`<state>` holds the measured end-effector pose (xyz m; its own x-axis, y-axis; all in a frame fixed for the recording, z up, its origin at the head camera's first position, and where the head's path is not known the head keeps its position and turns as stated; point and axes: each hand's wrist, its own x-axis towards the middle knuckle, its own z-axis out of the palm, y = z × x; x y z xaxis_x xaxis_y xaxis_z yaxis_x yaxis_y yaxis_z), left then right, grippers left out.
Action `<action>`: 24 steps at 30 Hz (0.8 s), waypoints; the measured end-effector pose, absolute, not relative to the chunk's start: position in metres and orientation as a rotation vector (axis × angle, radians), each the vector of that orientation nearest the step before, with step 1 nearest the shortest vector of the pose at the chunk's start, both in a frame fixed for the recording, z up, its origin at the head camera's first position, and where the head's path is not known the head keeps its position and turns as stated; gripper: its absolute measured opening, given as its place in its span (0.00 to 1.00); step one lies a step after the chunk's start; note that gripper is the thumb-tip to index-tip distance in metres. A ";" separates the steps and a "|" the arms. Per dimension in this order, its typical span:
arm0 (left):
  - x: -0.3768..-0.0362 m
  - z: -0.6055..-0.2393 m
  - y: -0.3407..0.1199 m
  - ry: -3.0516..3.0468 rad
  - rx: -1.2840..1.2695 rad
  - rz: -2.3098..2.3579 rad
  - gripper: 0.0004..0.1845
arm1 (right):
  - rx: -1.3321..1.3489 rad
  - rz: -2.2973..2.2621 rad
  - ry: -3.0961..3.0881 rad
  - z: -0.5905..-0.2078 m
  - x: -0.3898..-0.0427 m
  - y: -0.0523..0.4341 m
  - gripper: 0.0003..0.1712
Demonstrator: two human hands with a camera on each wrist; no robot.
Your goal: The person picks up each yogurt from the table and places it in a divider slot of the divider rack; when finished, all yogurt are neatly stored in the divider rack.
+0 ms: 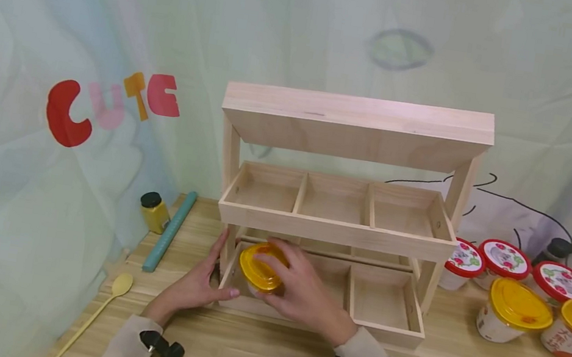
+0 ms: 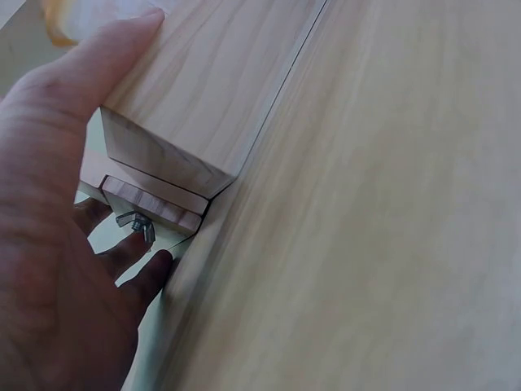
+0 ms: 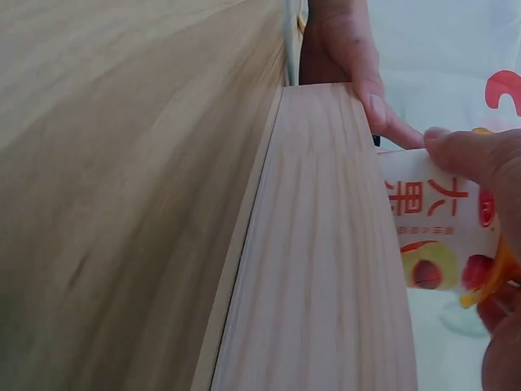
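Observation:
My right hand (image 1: 298,282) grips a paper cup with a domed yellow lid (image 1: 257,265) over the left compartment of the lower tray of a wooden two-tier shelf (image 1: 330,231). In the right wrist view the cup (image 3: 431,220) shows red lettering and fruit pictures; its base is hidden behind the tray's front board (image 3: 317,244). My left hand (image 1: 198,284) is spread around the tray's front left corner. Its thumb rests at the top of the front board (image 2: 212,81), while the other fingers extend along the side, near a wing nut (image 2: 140,224).
Red-lidded tubs (image 1: 505,259) and two more yellow-lidded cups (image 1: 516,311) stand to the right, by a black-capped bottle (image 1: 558,249). At left are a yellow jar (image 1: 154,212), a teal stick (image 1: 169,232) and a yellow spoon (image 1: 121,285). A printed curtain hangs behind.

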<state>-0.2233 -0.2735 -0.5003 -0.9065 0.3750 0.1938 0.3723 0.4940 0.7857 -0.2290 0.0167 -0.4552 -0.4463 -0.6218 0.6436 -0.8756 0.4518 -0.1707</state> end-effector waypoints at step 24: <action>-0.225 -0.499 -0.272 2.736 0.662 1.388 0.74 | 1.167 0.693 -2.293 -0.438 -0.206 0.069 0.49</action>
